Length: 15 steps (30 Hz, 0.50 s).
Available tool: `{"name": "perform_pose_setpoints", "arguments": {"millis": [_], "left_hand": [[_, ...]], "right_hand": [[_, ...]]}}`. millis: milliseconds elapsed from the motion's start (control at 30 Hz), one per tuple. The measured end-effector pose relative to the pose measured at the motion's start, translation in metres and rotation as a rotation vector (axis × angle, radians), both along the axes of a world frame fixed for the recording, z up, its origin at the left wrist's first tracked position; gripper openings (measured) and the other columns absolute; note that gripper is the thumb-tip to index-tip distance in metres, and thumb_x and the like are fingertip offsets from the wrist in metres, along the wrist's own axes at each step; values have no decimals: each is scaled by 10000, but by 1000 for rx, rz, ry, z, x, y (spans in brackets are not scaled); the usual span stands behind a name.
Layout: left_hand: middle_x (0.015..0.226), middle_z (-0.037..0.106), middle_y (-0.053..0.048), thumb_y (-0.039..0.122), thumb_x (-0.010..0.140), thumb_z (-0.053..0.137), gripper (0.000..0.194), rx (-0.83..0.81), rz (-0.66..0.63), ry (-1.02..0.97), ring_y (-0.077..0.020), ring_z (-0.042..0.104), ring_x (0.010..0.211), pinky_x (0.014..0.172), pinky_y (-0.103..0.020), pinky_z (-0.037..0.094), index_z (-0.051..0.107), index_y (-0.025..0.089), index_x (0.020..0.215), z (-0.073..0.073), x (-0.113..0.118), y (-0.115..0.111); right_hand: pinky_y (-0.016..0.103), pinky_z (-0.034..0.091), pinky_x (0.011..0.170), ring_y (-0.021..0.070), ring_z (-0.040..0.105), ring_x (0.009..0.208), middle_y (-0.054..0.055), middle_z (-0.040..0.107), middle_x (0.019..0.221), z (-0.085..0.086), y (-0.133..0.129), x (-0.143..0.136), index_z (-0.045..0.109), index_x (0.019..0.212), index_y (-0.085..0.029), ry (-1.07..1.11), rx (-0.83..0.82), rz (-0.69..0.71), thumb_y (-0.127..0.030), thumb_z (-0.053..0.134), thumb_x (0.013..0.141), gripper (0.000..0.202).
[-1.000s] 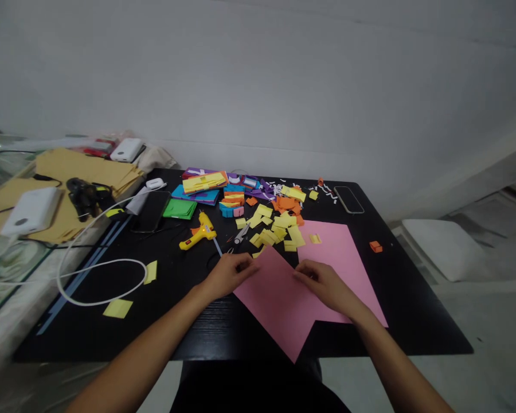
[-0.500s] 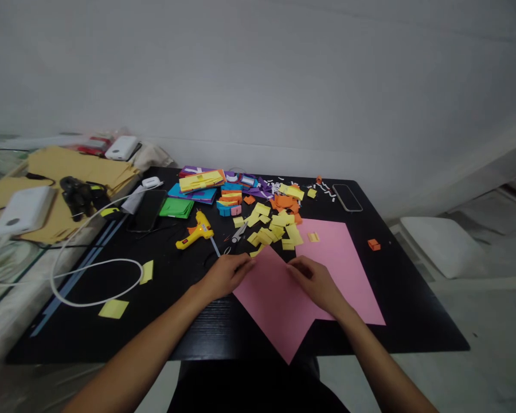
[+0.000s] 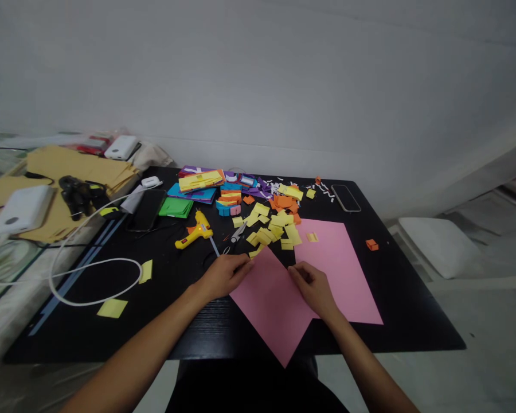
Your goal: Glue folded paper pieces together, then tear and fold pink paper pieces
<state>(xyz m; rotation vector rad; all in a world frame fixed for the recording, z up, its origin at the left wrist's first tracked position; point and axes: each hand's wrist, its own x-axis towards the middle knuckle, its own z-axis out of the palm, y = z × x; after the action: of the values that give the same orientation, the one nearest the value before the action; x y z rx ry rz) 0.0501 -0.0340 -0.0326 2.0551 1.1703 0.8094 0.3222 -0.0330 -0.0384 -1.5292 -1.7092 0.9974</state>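
Note:
A pink sheet of paper (image 3: 275, 310) is held at a slant above the black table, one corner pointing toward me past the front edge. My left hand (image 3: 224, 276) pinches its upper left edge between thumb and fingers. On the opposite edge, my right hand (image 3: 315, 287) is closed with the paper at its fingertips. Partly under the held sheet and to its right lies a second pink sheet (image 3: 344, 275), with a small yellow piece (image 3: 312, 237) on it. Several folded yellow paper pieces (image 3: 266, 232) lie scattered just beyond my hands.
Left of the yellow pieces are scissors (image 3: 238, 232) and a yellow glue gun (image 3: 196, 230). Folded green paper (image 3: 176, 207) and colored stacks (image 3: 201, 180) sit behind. A phone (image 3: 346, 198) lies at back right. A white cable (image 3: 90, 301) loops across the left side of the table (image 3: 155, 332).
The pink sheet and my right hand have shifted very slightly; both hands keep their hold on the paper. Everything else stays as it was.

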Motion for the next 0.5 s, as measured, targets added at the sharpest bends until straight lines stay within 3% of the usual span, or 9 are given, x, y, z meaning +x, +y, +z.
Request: {"name": "perform_pose_setpoints", "arguments": {"millis": [500], "left_hand": [[673, 596, 12, 354, 1027, 491, 326, -15, 42, 30, -113, 532, 608, 603, -240, 364, 637, 172, 799, -5, 0, 0]], "right_hand": [[323, 434, 594, 198, 521, 626, 29, 609, 671, -1, 0, 0, 671, 778, -214, -5, 22, 5, -662, 583, 913, 476]]}}
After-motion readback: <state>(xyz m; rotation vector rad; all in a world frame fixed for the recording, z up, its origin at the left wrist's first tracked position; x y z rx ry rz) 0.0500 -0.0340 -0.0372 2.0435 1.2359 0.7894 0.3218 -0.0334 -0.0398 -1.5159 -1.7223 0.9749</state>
